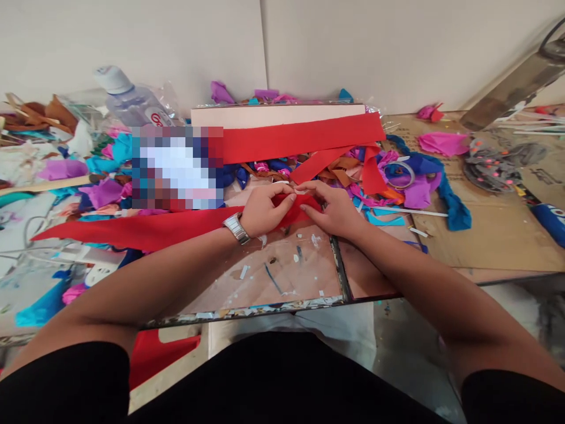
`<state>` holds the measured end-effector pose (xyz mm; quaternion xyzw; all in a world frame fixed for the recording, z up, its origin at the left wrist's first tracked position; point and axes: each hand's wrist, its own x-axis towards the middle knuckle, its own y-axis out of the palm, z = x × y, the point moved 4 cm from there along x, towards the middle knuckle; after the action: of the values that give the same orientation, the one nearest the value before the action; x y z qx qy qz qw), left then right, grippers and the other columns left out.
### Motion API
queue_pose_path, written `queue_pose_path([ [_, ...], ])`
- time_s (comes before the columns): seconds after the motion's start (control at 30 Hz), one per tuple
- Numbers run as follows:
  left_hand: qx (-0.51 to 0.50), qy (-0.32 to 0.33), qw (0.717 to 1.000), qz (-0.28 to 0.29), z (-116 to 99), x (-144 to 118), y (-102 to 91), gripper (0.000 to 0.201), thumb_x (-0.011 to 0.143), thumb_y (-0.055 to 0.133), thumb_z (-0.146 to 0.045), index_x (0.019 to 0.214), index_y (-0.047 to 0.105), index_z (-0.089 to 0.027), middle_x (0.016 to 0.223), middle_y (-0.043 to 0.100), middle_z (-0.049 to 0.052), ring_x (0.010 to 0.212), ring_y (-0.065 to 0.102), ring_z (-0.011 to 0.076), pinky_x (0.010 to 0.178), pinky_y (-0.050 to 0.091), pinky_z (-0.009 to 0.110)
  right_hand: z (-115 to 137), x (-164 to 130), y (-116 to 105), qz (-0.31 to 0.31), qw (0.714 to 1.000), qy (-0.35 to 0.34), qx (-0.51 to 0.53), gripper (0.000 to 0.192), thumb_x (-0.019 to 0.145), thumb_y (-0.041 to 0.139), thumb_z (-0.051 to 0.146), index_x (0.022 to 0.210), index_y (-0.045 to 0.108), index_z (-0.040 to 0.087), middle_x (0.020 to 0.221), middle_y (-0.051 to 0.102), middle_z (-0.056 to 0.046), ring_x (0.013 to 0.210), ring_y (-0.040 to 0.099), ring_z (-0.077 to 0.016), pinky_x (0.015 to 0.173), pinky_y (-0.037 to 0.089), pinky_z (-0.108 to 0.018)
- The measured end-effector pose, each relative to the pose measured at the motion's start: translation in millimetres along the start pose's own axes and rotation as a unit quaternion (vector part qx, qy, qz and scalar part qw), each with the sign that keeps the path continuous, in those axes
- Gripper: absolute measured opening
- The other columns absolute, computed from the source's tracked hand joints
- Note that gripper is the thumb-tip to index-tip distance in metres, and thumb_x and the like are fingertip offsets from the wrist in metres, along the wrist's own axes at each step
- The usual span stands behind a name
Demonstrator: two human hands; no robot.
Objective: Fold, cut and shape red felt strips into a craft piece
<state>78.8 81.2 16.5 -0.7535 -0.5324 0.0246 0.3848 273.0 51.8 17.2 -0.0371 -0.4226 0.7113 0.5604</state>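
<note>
Far out to the left of our left hand we see a heap of crepe scraps (66, 171) in purple, pink and turquoise, and beyond it a plastic bottle (128, 100) lying tilted against the wall. From that side a long red strip (145, 228) of crepe paper runs along the glass tabletop (273, 277) toward us, passes under our wrist, where a metal watch (236, 228) sits, and ends between our hands.

Our left hand (263, 209) rests on the tabletop with its fingers curled, thumb and forefinger pinching the end of the red strip. Right beside it, touching across the same bunched end, our right hand (335, 209) grips the paper too, fingertips pressed together on the fold; a little of something white shows between the two hands, too small for us to tell what it is.

Beyond our knuckles lies a wider red band (304, 136) against a pale board (278, 115), with a tangle of brown, blue and pink offcuts between it and our fingers. Just past our right hand sits a roll of tape (399, 175) on purple paper, then a blue crepe strip (445, 197), and farther right a sheet of cardboard (485, 235).
</note>
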Motion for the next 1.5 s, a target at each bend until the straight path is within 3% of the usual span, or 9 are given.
queue_pose_path([
  [0.13,-0.008,-0.008,1.000,-0.008,4.2,0.2,0.7,0.029,0.102,0.062,-0.041,0.101,0.082,-0.020,0.102,0.085,0.006,0.091,0.075,0.0223,0.090,0.058,0.036,0.5,-0.3,-0.8,-0.012,1.000,-0.003,0.005,0.032,0.096,0.069,0.024,0.128,0.071,0.023,0.121,0.081,-0.007,0.094,0.076,-0.0233,0.085,0.057,-0.035],
  [0.27,-0.014,-0.005,1.000,-0.005,1.4,-1.4,-0.4,0.029,0.101,0.063,-0.040,0.100,0.083,-0.020,0.101,0.085,0.006,0.089,0.076,0.0213,0.088,0.058,0.034,0.9,-0.2,-1.2,-0.021,1.000,-0.007,0.016,0.026,0.097,0.067,0.023,0.123,0.073,0.024,0.121,0.082,-0.007,0.109,0.078,-0.0260,0.095,0.060,-0.038],
  [0.5,-0.014,0.002,1.000,-0.003,-6.2,-2.1,-2.6,0.029,0.101,0.063,-0.040,0.099,0.084,-0.019,0.096,0.084,0.006,0.084,0.074,0.0207,0.084,0.057,0.034,2.8,-2.0,0.4,-0.017,0.999,0.012,0.031,0.024,0.099,0.068,0.031,0.121,0.075,0.025,0.120,0.082,-0.007,0.108,0.077,-0.0265,0.098,0.061,-0.041],
  [0.8,-0.038,-0.006,0.999,-0.005,-5.8,4.2,-11.1,0.027,0.100,0.065,-0.038,0.094,0.082,-0.018,0.094,0.083,0.005,0.086,0.074,0.0213,0.088,0.058,0.035,-1.3,-0.4,0.3,-0.070,0.989,0.074,0.103,0.031,0.098,0.071,0.048,0.113,0.075,0.021,0.104,0.080,-0.007,0.087,0.072,-0.0216,0.077,0.058,-0.034],
  [0.97,-0.068,-0.033,0.997,-0.012,1.6,8.7,-12.6,0.027,0.098,0.065,-0.039,0.092,0.080,-0.017,0.096,0.083,0.007,0.087,0.074,0.0221,0.087,0.060,0.036,-3.4,0.4,0.8,-0.068,0.989,0.081,0.102,0.035,0.098,0.071,0.053,0.114,0.075,0.022,0.102,0.078,-0.006,0.085,0.070,-0.0214,0.075,0.057,-0.034],
  [1.23,-0.058,-0.014,0.998,0.025,-3.0,7.9,-10.3,0.027,0.098,0.065,-0.039,0.095,0.081,-0.017,0.098,0.083,0.006,0.089,0.073,0.0215,0.088,0.057,0.035,-1.8,-3.2,-0.7,-0.059,0.997,0.040,0.039,0.032,0.102,0.070,0.049,0.119,0.076,0.022,0.105,0.082,-0.005,0.078,0.069,-0.0178,0.071,0.055,-0.031],
  [1.5,-0.082,-0.022,0.996,0.030,-6.1,9.5,-12.0,0.024,0.094,0.065,-0.035,0.084,0.078,-0.017,0.089,0.081,0.005,0.081,0.070,0.0181,0.085,0.055,0.032,3.2,-3.9,-1.5,-0.084,0.996,-0.032,0.000,0.028,0.099,0.073,0.040,0.122,0.076,0.024,0.112,0.084,-0.006,0.093,0.078,-0.0213,0.082,0.062,-0.033],
])
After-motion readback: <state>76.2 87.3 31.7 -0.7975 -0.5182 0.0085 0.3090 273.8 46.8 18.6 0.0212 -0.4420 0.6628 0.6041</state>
